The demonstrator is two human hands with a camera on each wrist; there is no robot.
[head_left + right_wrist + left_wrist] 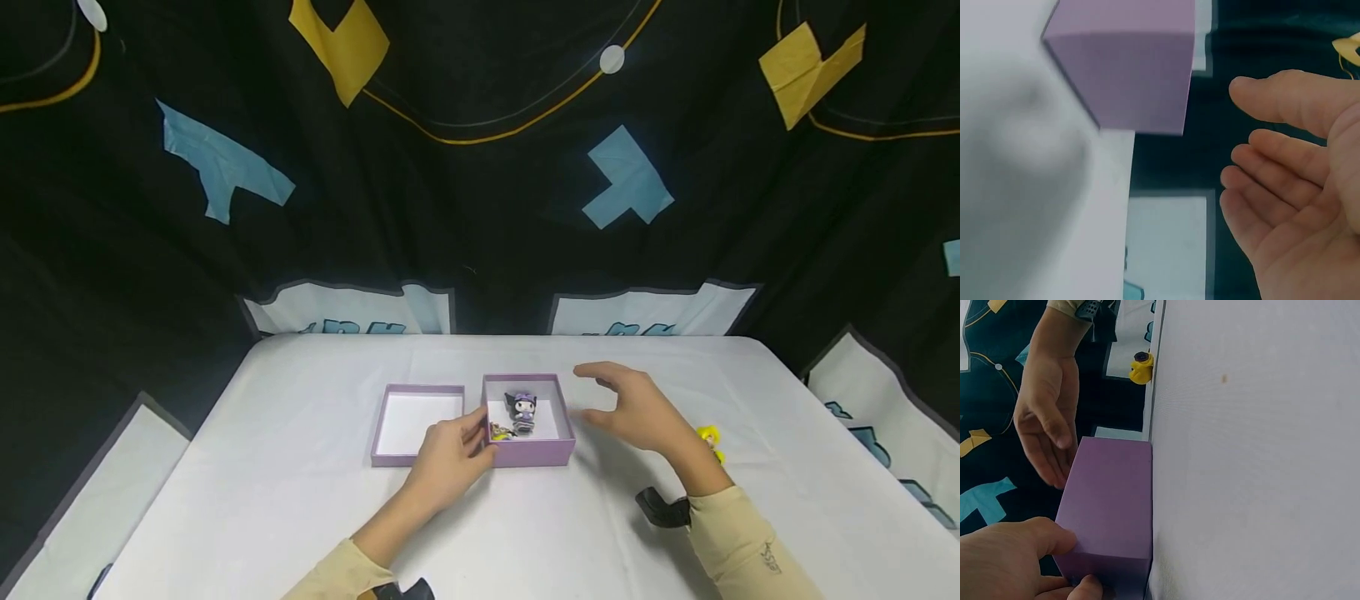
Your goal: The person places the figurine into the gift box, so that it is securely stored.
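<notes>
Though open, box (532, 453) between hands (448, 457) (637, 410)

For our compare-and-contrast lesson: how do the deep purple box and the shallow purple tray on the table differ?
The deep box has taller walls than the shallow tray. The box contains a figurine; the tray shows just its white floor. The left hand grips the box, while the tray lies ungripped. Both are purple outside, white inside, open-topped.

Black cloth (480, 225) patterned in blue and yellow hangs behind the white table (262, 492).
</notes>
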